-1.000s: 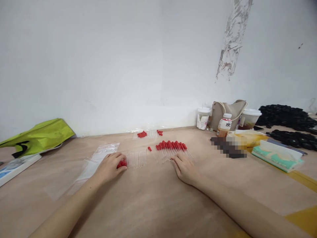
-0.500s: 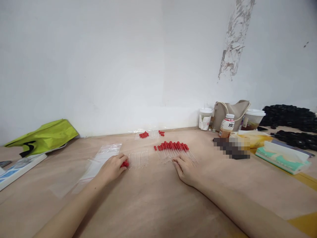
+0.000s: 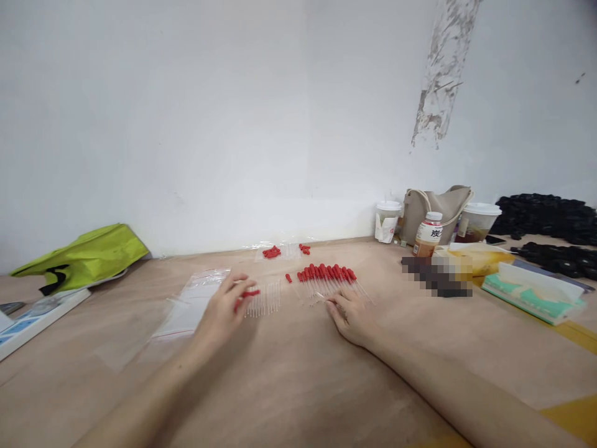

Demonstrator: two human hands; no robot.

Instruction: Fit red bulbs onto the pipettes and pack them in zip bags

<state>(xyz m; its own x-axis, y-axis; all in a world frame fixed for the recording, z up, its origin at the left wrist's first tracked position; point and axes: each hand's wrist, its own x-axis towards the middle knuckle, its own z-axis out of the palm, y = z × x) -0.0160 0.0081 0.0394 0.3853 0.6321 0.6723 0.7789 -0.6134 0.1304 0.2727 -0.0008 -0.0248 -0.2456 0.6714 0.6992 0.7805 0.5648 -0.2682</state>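
Observation:
My left hand (image 3: pixel 228 305) is raised a little over the left side, its fingers closed on a red rubber bulb (image 3: pixel 252 292). More red may lie under those fingers; they hide it. Just right of it lies a row of thin clear glass tubes (image 3: pixel 267 300). My right hand (image 3: pixel 351 316) rests on the table with thumb and forefinger pinched at a thin clear tube (image 3: pixel 319 297). Beyond it, droppers with red bulbs (image 3: pixel 329 272) lie side by side in a fan. One single dropper (image 3: pixel 288 278) sits apart at their left.
Loose red bulbs (image 3: pixel 271 252) lie on clear plastic near the wall. Left of my hand is a clear zip bag (image 3: pixel 193 305); farther left, a yellow-green bag (image 3: pixel 88 255). At right stand a drink bottle (image 3: pixel 428 235), lidded cups (image 3: pixel 387 222) and a tissue pack (image 3: pixel 532 295).
My left hand has lifted and moved slightly right, bringing a red bulb out between its fingers. The leftmost dropper has shifted a little left. My right hand stays nearly in place.

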